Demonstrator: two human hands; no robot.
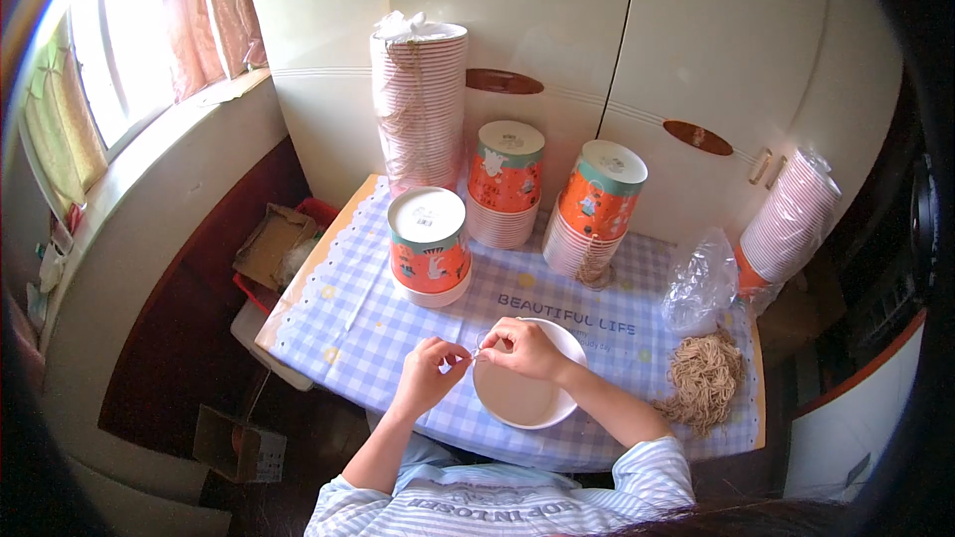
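Your left hand [434,370] and right hand [522,346] meet over the left rim of a round white tub [527,400]. Fingers on both are closed to a pinch, tips almost touching, with a thin strand [477,346] between them — too fine to make out its kind. The tub stands mouth up near your edge of the checked surface [333,313], pale inside wall and bottom showing, right hand partly over it.

Beyond it, three upturned stacks: a front stack [430,251], a middle stack [509,179] and a right-hand stack [600,189], each topped by an orange-and-green tub, bottom up. At the back left, a tall stack [420,104] of nested tubs in clear plastic; far right, a leaning stack [789,224], also wrapped. Near that — a crumpled clear bag [698,283] and a heap of tan string [706,378].
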